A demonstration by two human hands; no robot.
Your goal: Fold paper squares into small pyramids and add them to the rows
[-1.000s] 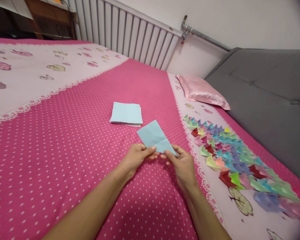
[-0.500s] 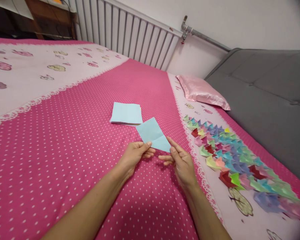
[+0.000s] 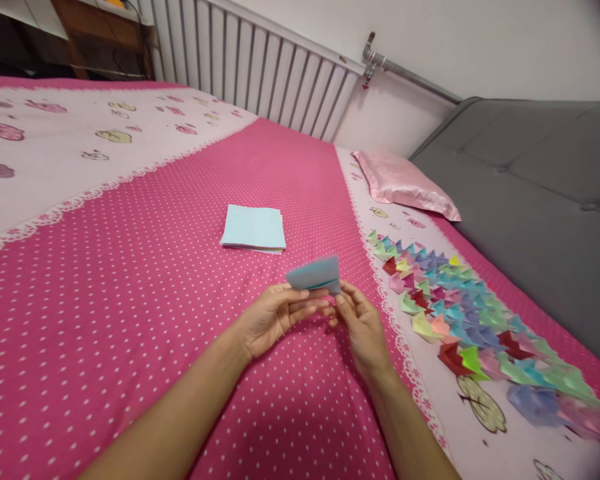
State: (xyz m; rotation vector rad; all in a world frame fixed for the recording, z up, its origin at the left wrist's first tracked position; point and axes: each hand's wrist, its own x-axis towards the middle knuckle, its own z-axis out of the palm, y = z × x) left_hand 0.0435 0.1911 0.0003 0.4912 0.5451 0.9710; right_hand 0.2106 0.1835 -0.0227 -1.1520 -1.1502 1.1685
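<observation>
A sheet of light blue paper [image 3: 316, 272] is held up between both hands above the bed, tilted so that it looks narrow and shaded, with a darker blue line low on it. My left hand [image 3: 277, 317] grips its lower left edge, thumb in front and fingers underneath. At its lower right corner, my right hand [image 3: 363, 327] pinches the paper between thumb and fingers. Just beyond the hands lies a stack of square paper [image 3: 254, 227], light blue on top, with other colours showing at its edges.
Rows of small folded paper pieces [image 3: 460, 307] in many colours cover the bed's right side. Behind them are a pink pillow [image 3: 405, 183] and a grey padded headboard [image 3: 530, 173]. A white radiator [image 3: 250, 60] stands along the wall, past the pink dotted bedspread [image 3: 145, 280].
The blue paper has tipped from facing up to a narrow, steep view, and has come away from beside the stack. Both hands have drawn closer together.
</observation>
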